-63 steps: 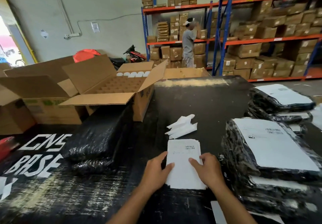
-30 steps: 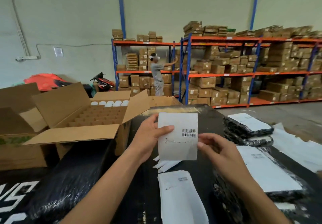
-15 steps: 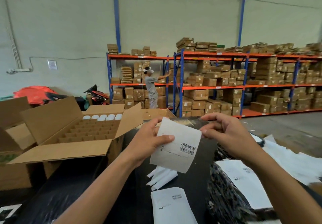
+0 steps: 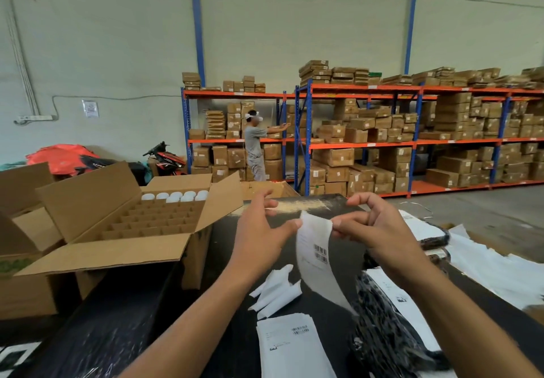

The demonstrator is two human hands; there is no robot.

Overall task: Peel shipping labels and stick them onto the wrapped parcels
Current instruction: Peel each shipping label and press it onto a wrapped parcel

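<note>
Two racks of orange-and-blue shelving (image 4: pixel 382 142) fill the far wall, loaded on every level with brown cartons; a person in grey (image 4: pixel 254 148) stands at the left rack with an arm reaching to a shelf. Nearer, a black bench (image 4: pixel 153 313) carries everything else. At its left edge sits an open cardboard box (image 4: pixel 132 224), flaps spread, with a cardboard divider grid inside — most cells look empty, while a row of white round tops (image 4: pixel 176 196) shows along the far side of the grid. A second brown carton (image 4: pixel 20 260) stands just beside it, further left; what it holds is hidden. Along the right edge lie wrapped parcels (image 4: pixel 388 339) in black film, the nearest with a white sheet on top, and more white sheets (image 4: pixel 494 268) spread further right. At the near edge lies a stack of shipping labels (image 4: pixel 294 348), barcode showing; just beyond it sit a few crumpled white backing strips (image 4: pixel 276 289). Above the middle of the bench, one label (image 4: pixel 316 254) hangs curled in the air, held at its top edge: the left hand (image 4: pixel 262 236) pinches one corner with thumb and fingers, and the right hand (image 4: pixel 379 230) pinches the other, index finger arched above it.
</note>
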